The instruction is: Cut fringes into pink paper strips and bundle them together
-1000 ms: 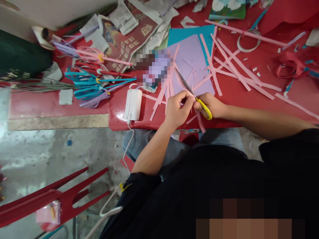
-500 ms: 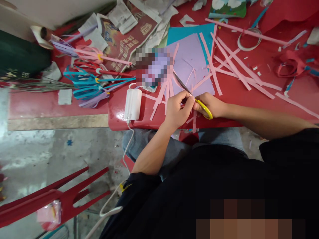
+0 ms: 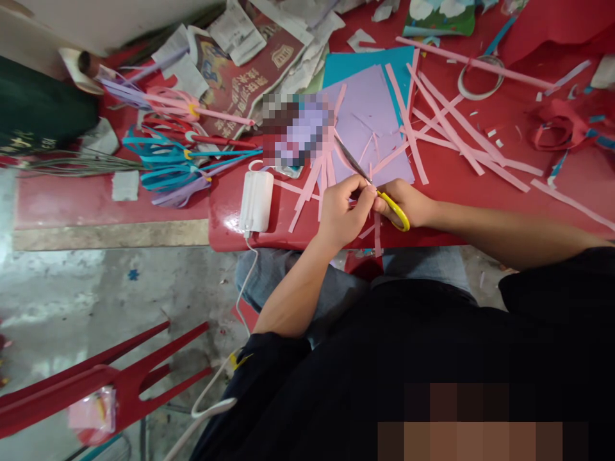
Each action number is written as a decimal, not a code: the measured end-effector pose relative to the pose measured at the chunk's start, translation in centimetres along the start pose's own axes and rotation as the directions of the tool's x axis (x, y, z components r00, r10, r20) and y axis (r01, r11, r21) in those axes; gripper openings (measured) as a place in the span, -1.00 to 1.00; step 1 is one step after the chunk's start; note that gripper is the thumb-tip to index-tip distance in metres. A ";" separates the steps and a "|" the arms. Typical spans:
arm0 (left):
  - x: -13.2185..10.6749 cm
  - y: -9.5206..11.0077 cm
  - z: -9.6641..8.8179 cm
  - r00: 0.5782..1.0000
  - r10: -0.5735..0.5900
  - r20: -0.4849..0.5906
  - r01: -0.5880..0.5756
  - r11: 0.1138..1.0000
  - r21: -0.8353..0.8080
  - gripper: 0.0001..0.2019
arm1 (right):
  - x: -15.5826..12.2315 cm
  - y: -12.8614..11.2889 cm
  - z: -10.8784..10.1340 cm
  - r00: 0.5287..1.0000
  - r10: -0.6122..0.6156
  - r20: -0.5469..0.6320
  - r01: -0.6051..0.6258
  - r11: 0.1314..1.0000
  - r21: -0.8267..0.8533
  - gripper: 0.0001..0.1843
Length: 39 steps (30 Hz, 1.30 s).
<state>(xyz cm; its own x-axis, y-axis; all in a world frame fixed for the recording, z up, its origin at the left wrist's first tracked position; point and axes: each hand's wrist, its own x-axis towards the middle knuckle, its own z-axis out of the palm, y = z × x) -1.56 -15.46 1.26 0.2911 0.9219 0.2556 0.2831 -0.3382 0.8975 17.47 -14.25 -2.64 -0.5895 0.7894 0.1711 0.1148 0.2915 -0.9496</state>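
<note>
My right hand is closed around the yellow-handled scissors, whose blades point up and left over the lilac paper. Close against it, my left hand pinches a pink paper strip at the blades; its lower end hangs over the table's front edge. The fingers hide most of the strip between the hands. More pink strips lie just beyond my left hand, and others are scattered to the right on the red table.
A white power bank with a cable lies left of my hands. Further left are looped paper flowers in blue, pink and lilac. A tape roll sits at the back right, crumpled newspaper at the back. A red chair stands lower left.
Both hands and the scissors hold nearly the same place. The hanging end of the pink strip has swung slightly to the right.
</note>
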 end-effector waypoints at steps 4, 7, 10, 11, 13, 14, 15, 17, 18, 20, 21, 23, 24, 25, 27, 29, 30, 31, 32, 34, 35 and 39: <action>0.0 0.1 0.0 1.000 0.007 -0.004 -0.007 1.000 -0.007 -0.73 | 0.0 0.1 0.0 1.000 -0.008 -0.016 0.008 1.000 -0.016 -0.23; 0.1 0.1 0.0 1.000 0.004 -0.004 -0.004 1.000 0.000 -0.72 | 0.0 0.2 0.1 1.000 -0.008 -0.023 0.007 1.000 -0.027 -0.23; 0.2 0.1 0.0 1.000 0.003 -0.002 -0.003 1.000 0.003 -0.72 | 0.0 0.3 0.1 0.999 -0.023 -0.024 0.022 0.999 -0.027 -0.24; 0.1 0.1 0.0 1.000 0.002 -0.001 -0.002 1.000 0.006 -0.72 | 0.0 0.3 0.1 0.999 -0.027 -0.022 0.027 0.999 -0.028 -0.25; 0.1 0.1 0.0 1.000 -0.004 -0.001 0.004 1.000 0.011 -0.72 | 0.0 0.4 0.0 0.999 -0.036 -0.018 0.035 0.999 -0.029 -0.26; 0.1 0.1 0.0 1.000 -0.005 -0.001 0.005 1.000 0.010 -0.72 | 0.0 0.4 0.0 0.999 -0.036 -0.019 0.036 0.999 -0.030 -0.26; 0.1 0.1 0.0 1.000 -0.005 -0.001 0.005 1.000 0.009 -0.73 | 0.0 0.4 0.0 0.999 -0.035 -0.019 0.034 0.999 -0.029 -0.27; 0.0 0.1 0.0 1.000 -0.002 -0.001 0.002 1.000 0.006 -0.73 | 0.0 0.4 0.0 0.999 -0.031 -0.022 0.031 0.999 -0.027 -0.27; 0.0 0.1 0.0 1.000 0.002 -0.003 -0.001 1.000 0.006 -0.73 | 0.0 0.4 0.0 0.999 -0.030 -0.024 0.029 0.999 -0.027 -0.26; 0.0 0.1 0.0 1.000 0.010 -0.007 -0.010 1.000 0.006 -0.72 | 0.0 0.5 0.1 0.999 -0.027 -0.032 0.026 0.999 -0.032 -0.26; 0.0 0.0 0.0 1.000 0.014 -0.009 -0.014 1.000 0.003 -0.72 | -0.1 0.5 0.1 0.999 -0.024 -0.034 0.023 0.999 -0.037 -0.25; 0.0 0.0 0.0 1.000 0.021 -0.011 -0.021 1.000 0.000 -0.72 | -0.1 0.5 0.1 0.999 -0.022 -0.032 0.020 0.999 -0.042 -0.25; 0.0 0.0 0.1 1.000 0.020 -0.009 -0.020 1.000 0.001 -0.72 | -0.1 0.5 0.0 0.999 -0.024 -0.030 0.022 0.999 -0.043 -0.25; 0.0 0.0 0.1 1.000 0.017 -0.008 -0.017 1.000 0.002 -0.72 | -0.1 0.5 0.0 0.999 -0.027 -0.026 0.026 0.999 -0.042 -0.25; 0.0 0.0 0.1 1.000 0.012 -0.007 -0.012 1.000 0.004 -0.72 | -0.1 0.3 0.0 0.999 -0.029 -0.018 0.028 0.999 -0.039 -0.26; 0.0 0.1 0.1 1.000 0.012 -0.009 -0.012 1.000 0.000 -0.73 | 0.0 0.2 0.0 1.000 -0.021 -0.012 0.021 0.999 -0.034 -0.26; 0.0 0.1 0.2 1.000 0.014 -0.010 -0.014 1.000 -0.002 -0.73 | 0.0 0.2 0.0 1.000 -0.016 -0.009 0.015 0.999 -0.034 -0.25; 0.0 0.1 0.2 1.000 0.016 -0.011 -0.016 1.000 -0.002 -0.73 | 0.0 0.2 0.0 1.000 -0.010 -0.008 0.010 0.999 -0.036 -0.25; 0.0 0.1 0.2 1.000 0.017 -0.012 -0.017 1.000 0.000 -0.73 | 0.0 0.2 0.0 1.000 -0.010 -0.010 0.009 0.999 -0.041 -0.25; -0.1 0.0 0.2 1.000 0.024 -0.017 -0.024 1.000 0.007 -0.72 | 0.0 0.3 -0.1 1.000 -0.021 -0.014 0.020 0.998 -0.055 -0.25; -0.1 0.0 0.3 0.999 0.028 -0.019 -0.028 1.000 0.011 -0.71 | 0.0 0.4 -0.1 0.999 -0.031 -0.014 0.030 0.998 -0.060 -0.26; -0.2 -0.3 0.4 0.999 0.038 -0.034 -0.038 0.999 0.014 -0.70 | 0.1 0.3 -0.2 0.999 -0.054 0.001 0.054 0.996 -0.071 -0.28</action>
<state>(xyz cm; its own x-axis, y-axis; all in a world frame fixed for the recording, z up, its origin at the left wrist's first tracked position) -1.30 -15.60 0.80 0.2701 0.9143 0.3019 0.2846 -0.3754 0.8821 17.65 -13.95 -2.88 -0.5961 0.7716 0.2221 0.1391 0.3717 -0.9179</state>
